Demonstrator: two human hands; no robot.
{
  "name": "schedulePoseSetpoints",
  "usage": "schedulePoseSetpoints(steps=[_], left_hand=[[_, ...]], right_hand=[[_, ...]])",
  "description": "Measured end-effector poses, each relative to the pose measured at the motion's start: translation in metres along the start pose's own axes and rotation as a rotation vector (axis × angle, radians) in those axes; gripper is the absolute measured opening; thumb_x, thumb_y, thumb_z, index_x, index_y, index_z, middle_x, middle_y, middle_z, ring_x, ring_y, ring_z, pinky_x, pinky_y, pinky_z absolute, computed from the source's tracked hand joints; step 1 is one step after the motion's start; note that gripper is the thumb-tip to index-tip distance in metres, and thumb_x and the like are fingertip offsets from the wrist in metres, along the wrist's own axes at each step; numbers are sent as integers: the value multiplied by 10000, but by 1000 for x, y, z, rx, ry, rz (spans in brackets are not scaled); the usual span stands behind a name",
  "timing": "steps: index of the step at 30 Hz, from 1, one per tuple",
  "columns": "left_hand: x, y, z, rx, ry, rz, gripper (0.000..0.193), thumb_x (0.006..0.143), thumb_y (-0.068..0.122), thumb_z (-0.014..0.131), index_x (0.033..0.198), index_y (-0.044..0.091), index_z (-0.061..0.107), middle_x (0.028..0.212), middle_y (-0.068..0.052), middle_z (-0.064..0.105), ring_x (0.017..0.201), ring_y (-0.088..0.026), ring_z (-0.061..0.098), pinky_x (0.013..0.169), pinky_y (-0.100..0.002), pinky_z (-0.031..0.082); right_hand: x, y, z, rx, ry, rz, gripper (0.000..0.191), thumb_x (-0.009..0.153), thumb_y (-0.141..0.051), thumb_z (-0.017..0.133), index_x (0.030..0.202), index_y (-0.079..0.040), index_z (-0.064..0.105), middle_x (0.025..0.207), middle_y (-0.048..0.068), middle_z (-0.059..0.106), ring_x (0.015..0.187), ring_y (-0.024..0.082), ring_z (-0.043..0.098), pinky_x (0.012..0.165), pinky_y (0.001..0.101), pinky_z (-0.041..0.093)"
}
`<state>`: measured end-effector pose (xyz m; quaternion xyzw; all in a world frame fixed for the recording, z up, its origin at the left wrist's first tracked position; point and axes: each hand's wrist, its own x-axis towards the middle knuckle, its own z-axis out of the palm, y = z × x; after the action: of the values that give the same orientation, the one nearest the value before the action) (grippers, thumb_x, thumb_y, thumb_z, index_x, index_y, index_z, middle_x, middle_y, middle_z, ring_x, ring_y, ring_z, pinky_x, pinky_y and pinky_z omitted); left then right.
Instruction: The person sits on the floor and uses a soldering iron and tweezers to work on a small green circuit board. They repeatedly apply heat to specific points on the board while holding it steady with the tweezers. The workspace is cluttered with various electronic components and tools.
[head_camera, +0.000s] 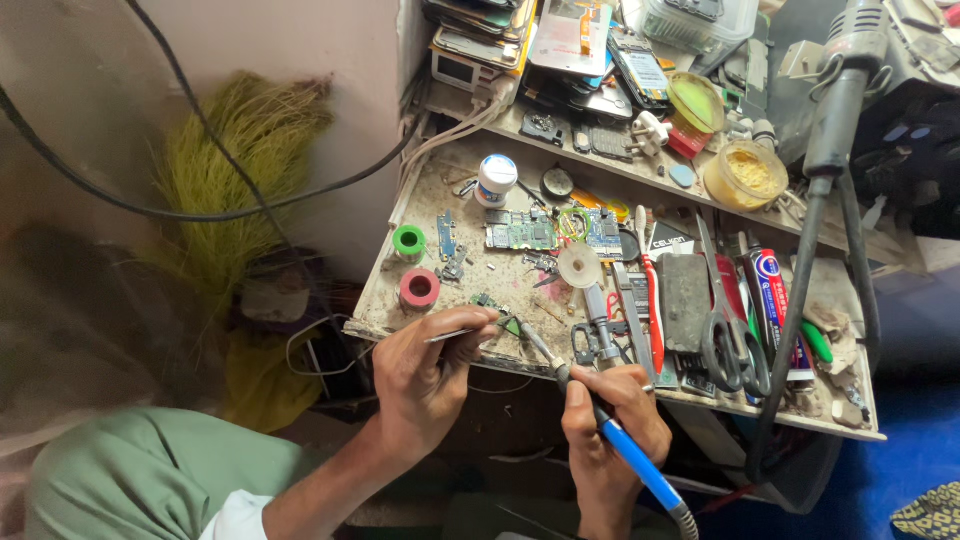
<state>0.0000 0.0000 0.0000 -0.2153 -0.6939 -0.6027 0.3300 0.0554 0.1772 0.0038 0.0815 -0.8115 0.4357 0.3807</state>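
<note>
Left hand (425, 375) grips tweezers (452, 334), tips pointing right onto a small green board (492, 304) at the counter's (385, 305) front edge. Right hand (612, 415) is clenched around a blue-handled soldering iron (625, 450), its metal tip (528, 338) angled up-left and meeting the tweezers at the board. Just behind the board on the counter sit 2 tape rolls, 1 red (419, 289) and 1 green (408, 242), well left of centre. Further back lie larger circuit boards (522, 234) and a white jar (496, 180). Right of the hands: scissors (727, 330), a red-and-white toothbrush (652, 290), a tube (775, 300), a clear tape disc (580, 266). Shelf (640, 165) above carries stacked phones (585, 45) and a yellow tub (745, 175). Green broom (235, 170) leans against the wall on the left. Black stand arm (815, 220) crosses the right side.
</note>
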Motion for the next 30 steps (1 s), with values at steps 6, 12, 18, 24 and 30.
schedulePoseSetpoints(steps=[6,12,18,24,30], left_hand=[[-10,6,-5,6,-5,1,263,916,-42,760,1120,58,629,1026,-65,777,921,-164,792,753,-257,637],[-13,5,-1,1,2,-8,268,908,-53,762,1116,53,630,1022,-65,773,914,-166,791,752,-259,634],[-18,4,1,8,7,-10,268,901,-65,760,1106,52,632,1017,-71,773,912,-171,789,745,-264,627],[-23,1,4,8,10,1,259,903,-60,760,1102,52,637,1011,-71,780,903,-169,797,728,-257,632],[-54,31,4,19,31,10,263,897,-53,772,1097,52,638,999,-70,770,899,-178,792,732,-269,628]], right_hand=[[-14,-6,-3,12,38,80,142,865,-12,698,1006,3,710,797,60,644,774,170,590,719,292,492],[-13,-2,-4,-21,12,39,148,857,-6,701,1004,-2,717,810,54,654,791,176,601,745,302,500],[-15,2,-9,-24,-14,20,153,846,-4,696,997,-7,720,820,47,665,781,170,603,740,296,501],[-18,3,-10,7,-8,48,155,851,2,701,1003,-6,728,803,44,659,774,175,591,732,296,489],[-43,-10,-37,-28,-19,-6,134,849,-5,704,982,-12,717,793,48,653,750,172,603,731,293,495]])
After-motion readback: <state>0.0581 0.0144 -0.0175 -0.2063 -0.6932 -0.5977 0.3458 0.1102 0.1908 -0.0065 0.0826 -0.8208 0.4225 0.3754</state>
